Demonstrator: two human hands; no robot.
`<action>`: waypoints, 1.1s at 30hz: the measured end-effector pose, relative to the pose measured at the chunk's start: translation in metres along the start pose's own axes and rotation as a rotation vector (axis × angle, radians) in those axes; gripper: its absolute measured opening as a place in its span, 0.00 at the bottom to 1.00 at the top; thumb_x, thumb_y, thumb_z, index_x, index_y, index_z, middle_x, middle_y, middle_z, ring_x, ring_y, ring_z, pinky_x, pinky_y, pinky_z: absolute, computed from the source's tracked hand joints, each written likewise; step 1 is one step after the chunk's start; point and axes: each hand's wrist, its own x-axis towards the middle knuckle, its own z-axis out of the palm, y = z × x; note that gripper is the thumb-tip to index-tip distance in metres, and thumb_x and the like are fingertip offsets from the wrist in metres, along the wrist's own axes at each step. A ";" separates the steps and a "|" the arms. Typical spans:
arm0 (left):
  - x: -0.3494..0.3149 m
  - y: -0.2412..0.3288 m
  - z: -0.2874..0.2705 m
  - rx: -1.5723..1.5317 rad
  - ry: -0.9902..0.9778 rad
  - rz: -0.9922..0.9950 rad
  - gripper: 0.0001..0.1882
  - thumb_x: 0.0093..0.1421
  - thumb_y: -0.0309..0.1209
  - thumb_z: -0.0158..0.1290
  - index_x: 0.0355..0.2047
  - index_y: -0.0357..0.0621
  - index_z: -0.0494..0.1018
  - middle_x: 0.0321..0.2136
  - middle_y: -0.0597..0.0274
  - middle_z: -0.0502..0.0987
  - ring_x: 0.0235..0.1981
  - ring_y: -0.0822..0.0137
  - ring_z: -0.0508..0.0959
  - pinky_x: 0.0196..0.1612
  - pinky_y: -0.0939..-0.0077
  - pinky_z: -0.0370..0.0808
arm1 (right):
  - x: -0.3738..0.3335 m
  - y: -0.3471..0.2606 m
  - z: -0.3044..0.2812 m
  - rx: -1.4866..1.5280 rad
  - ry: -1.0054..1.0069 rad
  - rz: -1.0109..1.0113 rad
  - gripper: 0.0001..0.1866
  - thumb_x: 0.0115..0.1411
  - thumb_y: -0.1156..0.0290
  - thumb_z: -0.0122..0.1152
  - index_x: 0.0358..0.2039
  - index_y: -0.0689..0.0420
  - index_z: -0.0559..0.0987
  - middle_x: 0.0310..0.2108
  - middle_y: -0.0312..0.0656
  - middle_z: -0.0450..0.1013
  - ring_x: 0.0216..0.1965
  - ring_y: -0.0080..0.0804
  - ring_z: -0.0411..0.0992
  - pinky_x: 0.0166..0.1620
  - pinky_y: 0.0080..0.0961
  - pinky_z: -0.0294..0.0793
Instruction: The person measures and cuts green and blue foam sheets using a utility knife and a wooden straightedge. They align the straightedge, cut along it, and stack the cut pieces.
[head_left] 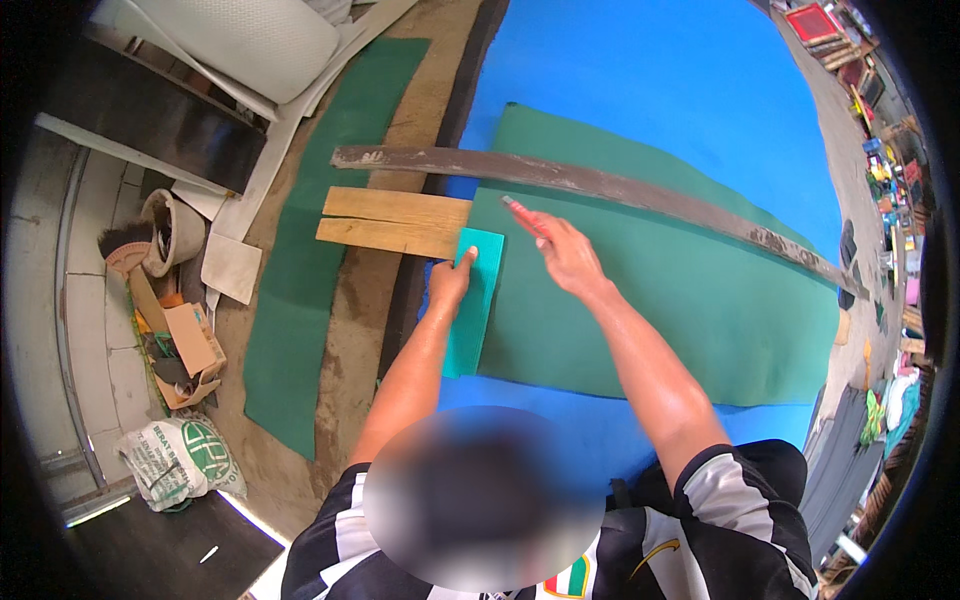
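Observation:
My left hand [452, 285] grips the left edge of a flat teal strip [479, 315], its thumb on top and its other fingers mostly hidden. The strip lies along the left edge of a large dark green sheet [680, 320]. In my right hand [572, 258] is a red utility knife [522, 211], its tip pointing up and left over the green sheet, just right of the strip's top end. Beyond both hands, a long brown bar [590, 182] lies across the sheet. Two wooden boards [395, 236] stick out to the left by the strip's upper part.
Under the green sheet spreads a blue surface [680, 60]. A long green offcut [290, 330] lies on the floor at left. Farther left are a bucket [178, 232], a cardboard box [193, 345] and a white sack [180, 460]. Assorted items line the far right.

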 end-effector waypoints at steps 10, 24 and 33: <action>0.000 -0.003 0.001 -0.017 -0.029 0.001 0.36 0.63 0.59 0.58 0.42 0.29 0.82 0.37 0.42 0.85 0.41 0.48 0.84 0.47 0.58 0.76 | 0.051 -0.031 0.003 -0.406 -0.432 -0.156 0.34 0.65 0.78 0.50 0.68 0.29 0.70 0.42 0.45 0.78 0.44 0.50 0.81 0.47 0.48 0.82; 0.000 -0.010 0.004 -0.036 0.023 0.039 0.33 0.64 0.56 0.59 0.34 0.29 0.82 0.30 0.44 0.84 0.33 0.54 0.83 0.40 0.58 0.76 | 0.053 -0.031 0.013 -0.449 -0.445 -0.246 0.35 0.62 0.79 0.53 0.67 0.29 0.72 0.37 0.44 0.79 0.39 0.49 0.82 0.42 0.47 0.83; -0.004 -0.004 0.004 -0.024 0.015 0.018 0.34 0.65 0.56 0.57 0.35 0.28 0.82 0.31 0.43 0.84 0.33 0.53 0.83 0.40 0.58 0.75 | 0.045 -0.027 0.004 -0.471 -0.451 -0.263 0.35 0.60 0.77 0.55 0.66 0.31 0.72 0.36 0.46 0.80 0.36 0.50 0.82 0.39 0.48 0.83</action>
